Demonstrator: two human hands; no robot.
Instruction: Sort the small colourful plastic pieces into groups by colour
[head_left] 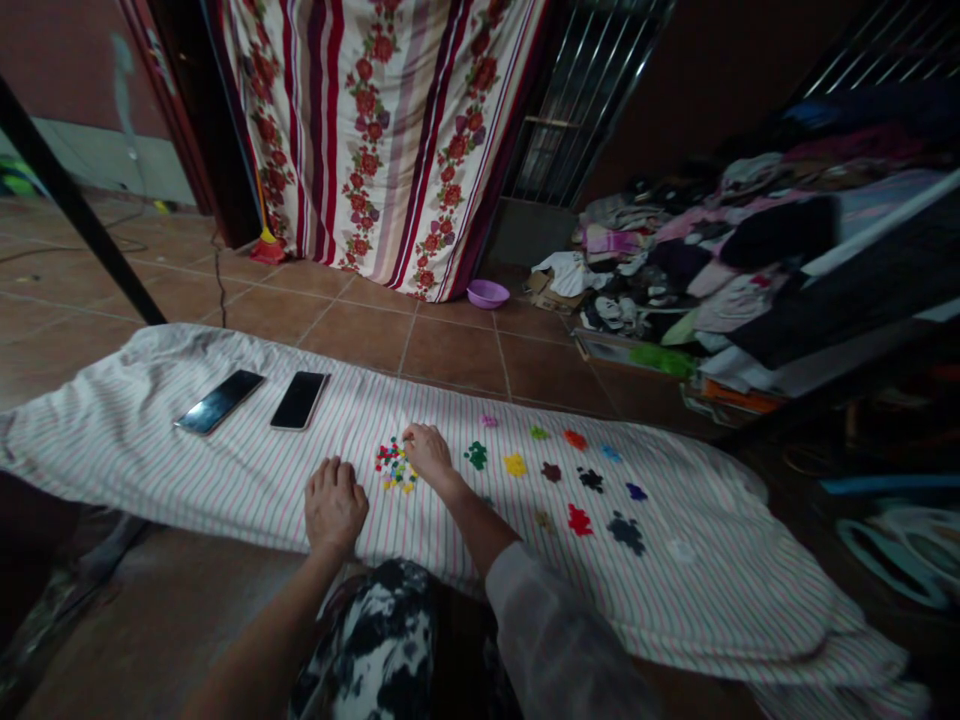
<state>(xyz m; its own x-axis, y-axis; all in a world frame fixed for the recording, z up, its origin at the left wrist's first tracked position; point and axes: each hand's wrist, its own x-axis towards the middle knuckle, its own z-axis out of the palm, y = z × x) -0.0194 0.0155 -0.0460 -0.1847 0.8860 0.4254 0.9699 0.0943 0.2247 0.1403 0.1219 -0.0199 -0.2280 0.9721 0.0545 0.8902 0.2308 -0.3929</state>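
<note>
Small mixed-colour pieces [391,466], red, green, yellow and others, lie in a loose cluster on a striped cloth [217,495]. At the cluster's upper right edge is my right hand [429,455], thumb and fingertips pinched together; whatever is between them is too small to make out. Left of the cluster my left hand [335,503] rests palm down on the cloth, fingers loosely laid out, holding nothing. To the right, single-colour piles are spread, among them a green pile [475,456], a yellow pile [515,464], a red pile [579,520] and a dark grey pile [625,533].
Two phones, a left phone [220,402] and a right phone [299,401], lie on the cloth's left side. Beyond are a tiled floor, a purple basin [487,293], a flowered curtain [390,140] and a heap of clothes [697,240] at the right.
</note>
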